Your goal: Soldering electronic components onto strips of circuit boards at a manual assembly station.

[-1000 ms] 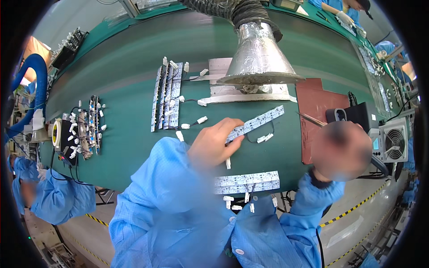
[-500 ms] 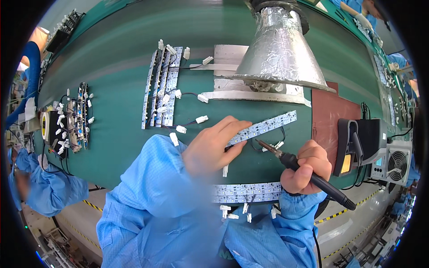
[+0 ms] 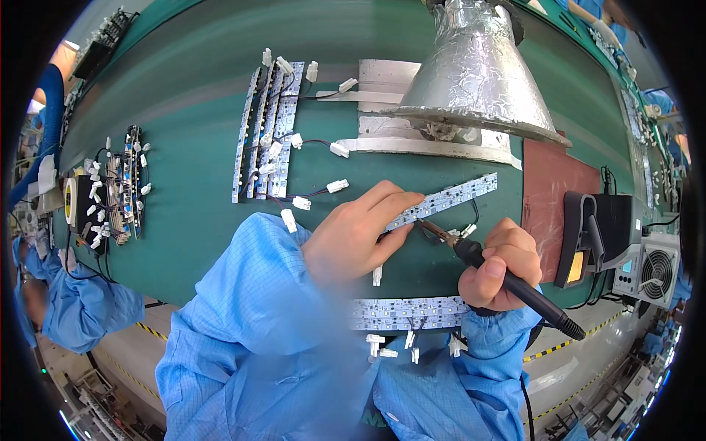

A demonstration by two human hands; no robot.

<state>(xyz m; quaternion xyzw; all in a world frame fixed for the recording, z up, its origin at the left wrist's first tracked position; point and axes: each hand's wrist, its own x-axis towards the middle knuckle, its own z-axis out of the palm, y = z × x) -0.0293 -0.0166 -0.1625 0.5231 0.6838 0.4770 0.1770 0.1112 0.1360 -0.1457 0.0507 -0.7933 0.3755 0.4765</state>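
Note:
Between the thumb and fingers of my left hand [image 3: 360,228] is the left end of a white LED circuit board strip [image 3: 460,192], slanting up to the right. My right hand [image 3: 501,264] is wrapped round the black handle of a soldering iron [image 3: 526,292]. The iron's tip is at the strip's lower edge, close to my left thumb; whether it touches cannot be made out. A thin dark wire with a white connector [image 3: 468,231] hangs from the strip. Another white connector [image 3: 378,275] shows below my left hand.
Several LED strips with wired connectors [image 3: 288,125] lie at the back left, more strips [image 3: 412,314] along the near edge. A foil-covered fume hood [image 3: 478,81] stands at the back. On the right are a reddish mat [image 3: 555,191], an iron stand [image 3: 581,235] and a fan unit [image 3: 653,268].
The soldering iron's tip has come up to the lower edge of the strip. My left hand keeps its hold on the strip, and the whole view has shifted slightly.

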